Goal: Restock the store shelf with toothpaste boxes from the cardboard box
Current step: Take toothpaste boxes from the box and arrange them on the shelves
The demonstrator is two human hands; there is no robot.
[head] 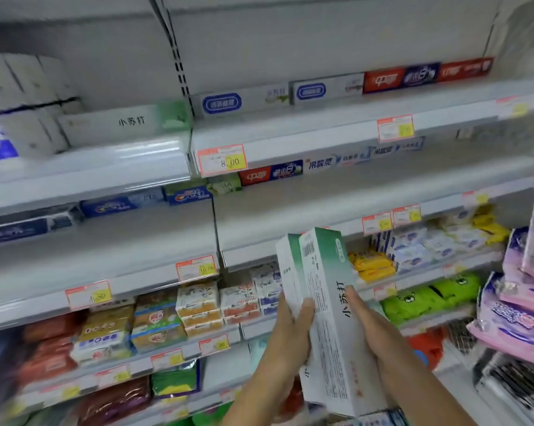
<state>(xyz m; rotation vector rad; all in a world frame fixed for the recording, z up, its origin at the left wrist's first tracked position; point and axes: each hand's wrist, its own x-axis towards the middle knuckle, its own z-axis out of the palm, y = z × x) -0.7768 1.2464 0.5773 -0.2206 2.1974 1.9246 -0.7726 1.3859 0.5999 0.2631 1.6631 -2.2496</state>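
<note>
Two white-and-green toothpaste boxes (327, 302) stand upright between my hands in front of the shelving. My left hand (290, 330) wraps the left side of the pair, thumb on the front box. From the right, my right hand (370, 327) presses flat against the front box. On the upper left shelf (90, 161) lies a matching white-and-green toothpaste box (121, 123). The upper right shelf (321, 130) carries white-blue and red toothpaste boxes (327, 87) at its back. The cardboard box is not in view.
The middle shelf holds blue, red and white toothpaste boxes (268, 172) far back. Soap packs (155, 321) and yellow bars (370, 262) fill the lower shelves. Pink packets (524, 290) hang at the right edge. Tissue packs (19, 99) sit upper left. Price tags (222, 159) line the shelf fronts.
</note>
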